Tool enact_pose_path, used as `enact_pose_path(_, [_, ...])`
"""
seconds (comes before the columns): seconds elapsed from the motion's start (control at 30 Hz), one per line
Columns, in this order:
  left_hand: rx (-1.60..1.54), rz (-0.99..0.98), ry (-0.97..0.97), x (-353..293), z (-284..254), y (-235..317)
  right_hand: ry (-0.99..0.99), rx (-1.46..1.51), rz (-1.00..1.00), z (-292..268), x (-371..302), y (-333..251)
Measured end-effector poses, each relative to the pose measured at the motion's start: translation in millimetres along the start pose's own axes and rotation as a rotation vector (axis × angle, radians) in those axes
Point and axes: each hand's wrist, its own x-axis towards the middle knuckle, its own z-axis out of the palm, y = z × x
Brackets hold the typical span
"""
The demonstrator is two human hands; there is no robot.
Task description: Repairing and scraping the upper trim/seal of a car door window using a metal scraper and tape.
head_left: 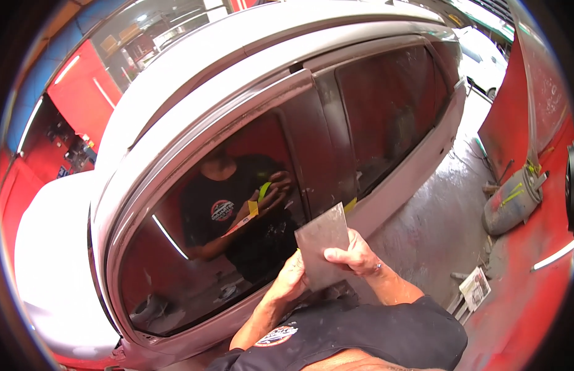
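A flat, grey, four-cornered sheet (318, 241) is held up in front of me, tilted, beside the lower edge of the car's side windows. My right hand (355, 255) grips its right edge, the thumb pressed on the face and the other fingers behind. At the sheet's lower left edge is my left hand (292, 276), closed, its fingertips hidden behind the sheet. A tiny yellow bit shows by these fingers; what it belongs to is hidden. In the dark front window glass (237, 204), my reflection shows yellow and bright green pieces near the hands.
The pale car (194, 80) fills the left and middle, its doors shut. To the right, a grey bin (514, 201) with green-yellow strips stands by a red wall (503, 123). Printed paper (475, 289) lies near the lower right. Another white car (482, 59) is farther back.
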Motion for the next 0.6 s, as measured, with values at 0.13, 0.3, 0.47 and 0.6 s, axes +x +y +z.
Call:
enact_pose_path(0.13, [0.499,0.134,0.178,-13,-14,17,0.061,-0.075,-0.086,16,-1,16])
enact_pose_path(0.3, [0.731,0.507,0.392,-44,-2,119,0.248,-0.322,-0.344,18,-4,-26])
enact_pose_path(0.47, [1.626,1.261,0.954,-46,28,268,0.470,-0.292,-0.582,1,34,-90])
enact_pose_path(0.6, [2.210,1.418,0.938,19,-13,399,0.505,-0.265,-0.750,-19,101,-128])
